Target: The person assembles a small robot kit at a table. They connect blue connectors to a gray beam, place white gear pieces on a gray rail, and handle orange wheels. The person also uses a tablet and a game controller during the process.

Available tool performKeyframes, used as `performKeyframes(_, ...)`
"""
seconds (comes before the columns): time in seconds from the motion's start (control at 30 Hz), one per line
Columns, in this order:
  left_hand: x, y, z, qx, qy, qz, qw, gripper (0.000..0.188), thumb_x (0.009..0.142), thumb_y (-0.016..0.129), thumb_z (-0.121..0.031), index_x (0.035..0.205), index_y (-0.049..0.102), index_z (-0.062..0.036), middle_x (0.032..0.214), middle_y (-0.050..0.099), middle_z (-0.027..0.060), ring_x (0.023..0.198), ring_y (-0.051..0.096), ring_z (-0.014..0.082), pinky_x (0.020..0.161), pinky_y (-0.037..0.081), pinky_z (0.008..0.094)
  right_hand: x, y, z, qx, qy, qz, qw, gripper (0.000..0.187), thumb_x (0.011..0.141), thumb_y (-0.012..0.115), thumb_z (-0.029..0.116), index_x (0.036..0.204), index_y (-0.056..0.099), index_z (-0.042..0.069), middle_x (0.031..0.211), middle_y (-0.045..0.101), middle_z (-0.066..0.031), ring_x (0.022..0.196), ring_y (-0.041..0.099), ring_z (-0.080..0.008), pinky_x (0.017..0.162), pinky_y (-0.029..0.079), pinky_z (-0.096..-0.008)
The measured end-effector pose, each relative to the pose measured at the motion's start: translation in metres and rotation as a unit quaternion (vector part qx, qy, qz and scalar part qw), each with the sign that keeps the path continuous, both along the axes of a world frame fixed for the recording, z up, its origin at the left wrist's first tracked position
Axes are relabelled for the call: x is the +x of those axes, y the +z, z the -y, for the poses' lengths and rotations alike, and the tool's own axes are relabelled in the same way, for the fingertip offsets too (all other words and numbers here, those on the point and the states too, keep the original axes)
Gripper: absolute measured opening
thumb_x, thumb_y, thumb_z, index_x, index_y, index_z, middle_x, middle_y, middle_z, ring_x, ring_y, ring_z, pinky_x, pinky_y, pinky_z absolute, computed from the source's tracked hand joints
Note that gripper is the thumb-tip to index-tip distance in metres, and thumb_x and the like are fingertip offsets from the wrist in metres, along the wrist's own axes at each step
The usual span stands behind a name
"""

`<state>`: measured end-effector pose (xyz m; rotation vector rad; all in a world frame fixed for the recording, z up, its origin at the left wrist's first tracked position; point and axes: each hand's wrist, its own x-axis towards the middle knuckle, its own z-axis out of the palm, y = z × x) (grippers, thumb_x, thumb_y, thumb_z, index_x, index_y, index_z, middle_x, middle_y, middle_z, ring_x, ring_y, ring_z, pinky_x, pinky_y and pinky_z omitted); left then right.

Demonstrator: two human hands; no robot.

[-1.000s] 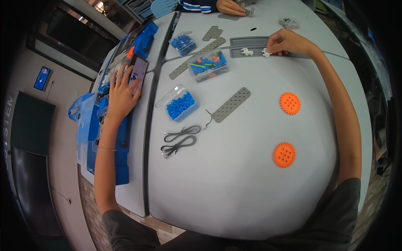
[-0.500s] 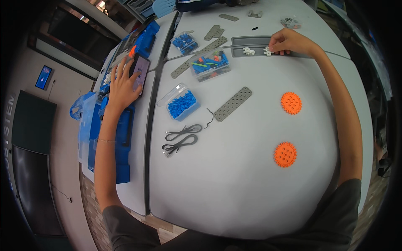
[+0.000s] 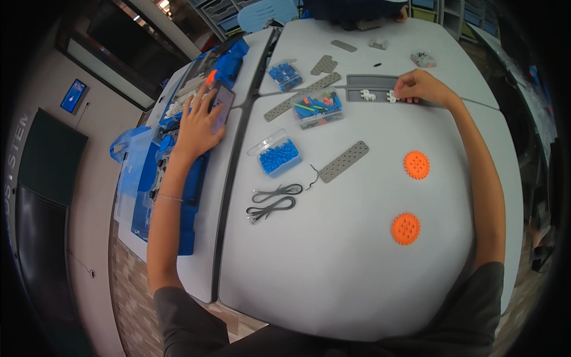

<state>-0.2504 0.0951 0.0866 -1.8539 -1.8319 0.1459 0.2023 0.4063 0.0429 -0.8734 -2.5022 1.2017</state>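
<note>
My right hand (image 3: pixel 423 88) reaches to the far side of the table, thumb and fingers pinched on a small white connector piece (image 3: pixel 392 96) over a grey recessed tray (image 3: pixel 355 80). A second white connector piece (image 3: pixel 368 95) lies in the tray to its left. My left hand (image 3: pixel 201 128) is spread at the left, its fingers against the near side of a phone (image 3: pixel 223 102) with a purple screen. Beneath and beside that hand lies a blue parts case (image 3: pixel 187 223) with assorted building parts. Whether the left fingertips press the phone cannot be made out.
Two orange gears (image 3: pixel 417 165) lie at the right. A grey perforated plate (image 3: pixel 344 162), dark cables (image 3: pixel 270 208), an open box of blue pegs (image 3: pixel 279 156) and a box of mixed parts (image 3: pixel 318 109) sit mid-table. A person (image 3: pixel 357 12) is at the far edge.
The whole view has shifted, so the table appears lower and further right, and more of the person beyond shows. Both hands stay at the same places, the right still on the white piece.
</note>
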Motion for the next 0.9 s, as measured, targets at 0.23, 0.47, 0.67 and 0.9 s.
performKeyframes(0.23, 0.059, 0.002, 0.034, 0.045, -0.055, -0.005, 0.997, 0.045, 0.083, 0.074, -0.017, 0.128, 0.068, -0.0097, 0.156, 0.046, 0.0154, 0.155, 0.028, 0.0321, 0.124, 0.025, 0.0546, -0.004, -0.006, 0.018, 0.082, -0.073, -0.017, 0.994, 0.027, 0.091, 0.077, 0.028, 0.085, 0.076, 0.002, 0.072, 0.068, -0.0019, 0.066, 0.058, -0.0092, 0.06, 0.044, -0.0265)
performKeyframes(0.47, 0.108, 0.006, 0.094, 0.082, -0.087, 0.03, 0.992, 0.036, 0.078, 0.074, -0.006, 0.113, 0.07, -0.0055, 0.147, 0.055, 0.0155, 0.15, 0.038, 0.0324, 0.119, 0.033, 0.0531, -0.016, -0.03, 0.048, 0.122, -0.189, -0.13, 0.966, 0.031, 0.092, 0.077, 0.031, 0.091, 0.078, 0.0, 0.073, 0.068, -0.0025, 0.07, 0.056, -0.009, 0.065, 0.043, -0.0272)
performKeyframes(0.67, 0.125, 0.005, 0.136, 0.084, -0.044, 0.055, 0.994, 0.036, 0.087, 0.073, -0.013, 0.123, 0.069, -0.0122, 0.148, 0.055, 0.0113, 0.146, 0.044, 0.0315, 0.117, 0.036, 0.0517, -0.022, -0.019, 0.051, -0.056, -0.257, -0.342, 0.902, 0.025, 0.094, 0.077, 0.026, 0.103, 0.079, 0.003, 0.083, 0.071, 0.0011, 0.079, 0.057, -0.0063, 0.07, 0.043, -0.0221)
performKeyframes(0.9, 0.057, 0.036, 0.126, 0.144, -0.036, 0.016, 0.989, 0.029, 0.088, 0.072, -0.012, 0.116, 0.07, -0.0085, 0.12, 0.067, 0.0094, 0.117, 0.06, 0.0281, 0.095, 0.045, 0.0441, -0.022, -0.034, 0.052, 0.118, -0.263, -0.264, 0.921, 0.022, 0.092, 0.079, 0.023, 0.099, 0.078, 0.002, 0.081, 0.071, -0.0025, 0.07, 0.058, -0.0103, 0.067, 0.047, -0.0271)
